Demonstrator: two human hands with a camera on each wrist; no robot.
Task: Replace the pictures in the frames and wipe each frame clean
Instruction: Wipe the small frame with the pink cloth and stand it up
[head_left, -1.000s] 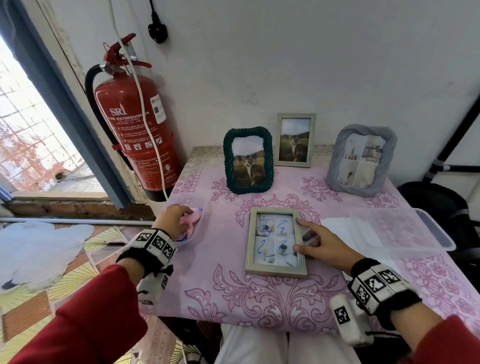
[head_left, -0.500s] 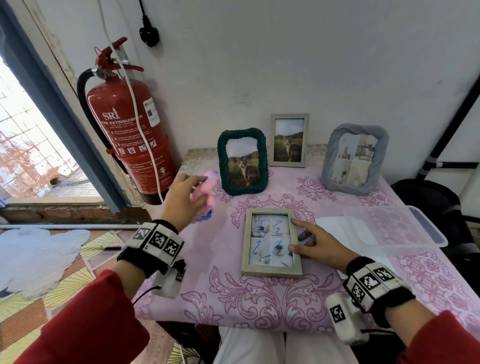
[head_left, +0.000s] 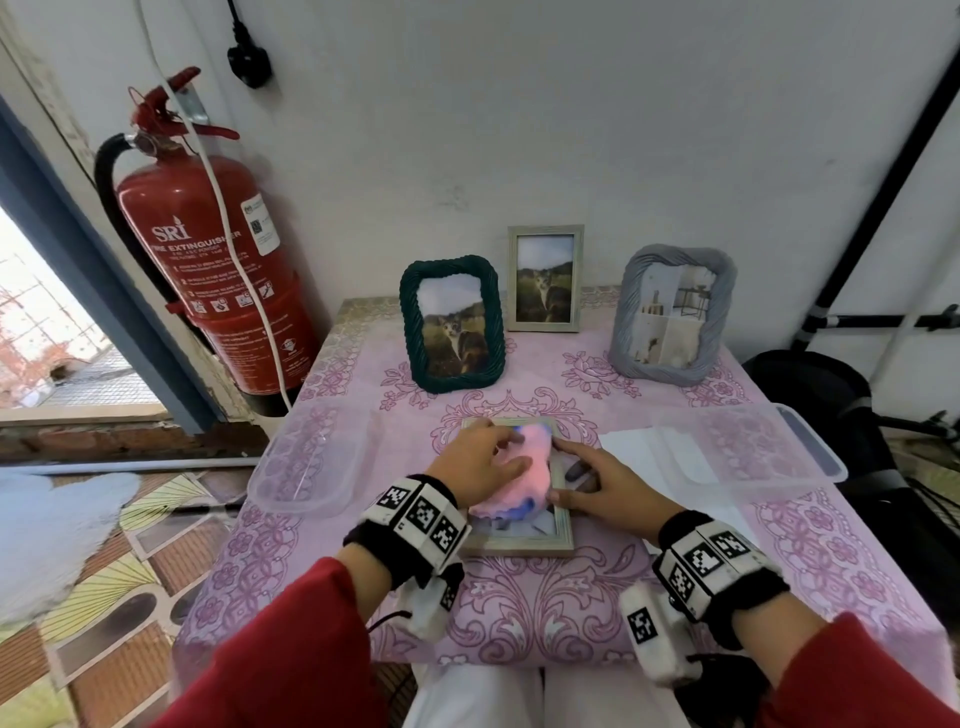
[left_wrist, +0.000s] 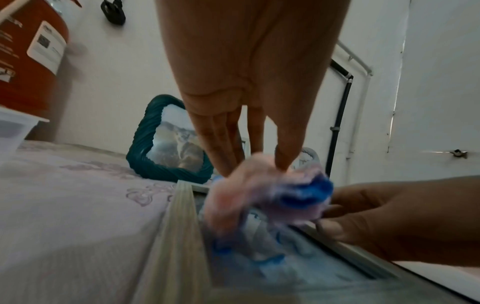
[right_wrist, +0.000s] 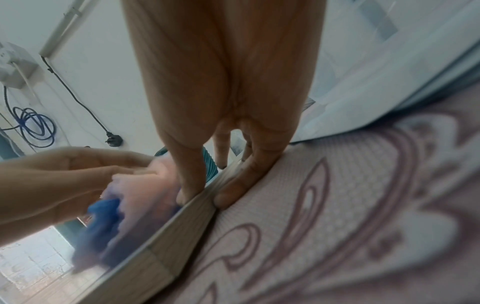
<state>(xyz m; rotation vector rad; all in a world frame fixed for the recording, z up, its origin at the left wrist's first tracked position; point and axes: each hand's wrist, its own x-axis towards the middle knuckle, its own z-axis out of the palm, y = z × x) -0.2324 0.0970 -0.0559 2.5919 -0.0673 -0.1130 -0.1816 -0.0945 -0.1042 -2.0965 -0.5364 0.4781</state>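
A pale wooden frame (head_left: 519, 543) lies flat at the middle of the pink table, with blue scribbles on its glass (left_wrist: 270, 261). My left hand (head_left: 478, 462) pinches a fluffy pink and blue cloth (head_left: 524, 467) and holds it down on the glass. In the left wrist view the cloth (left_wrist: 259, 191) is bunched under my fingertips. My right hand (head_left: 597, 483) holds the frame's right rail. In the right wrist view its thumb and a finger (right_wrist: 228, 195) sit on either side of the rail (right_wrist: 176, 236).
Three frames stand at the back: green rope (head_left: 452, 325), small wooden (head_left: 545, 278), grey rope (head_left: 672, 314). A clear tub (head_left: 306, 462) sits left, a clear tray (head_left: 753, 441) with white paper (head_left: 634, 447) right. A dark marker (head_left: 574, 472) lies beside the frame. A fire extinguisher (head_left: 208, 249) hangs far left.
My left hand lifted the cloth from the left tub and carried it right onto the flat frame's glass. My right hand stayed at the frame's right edge.
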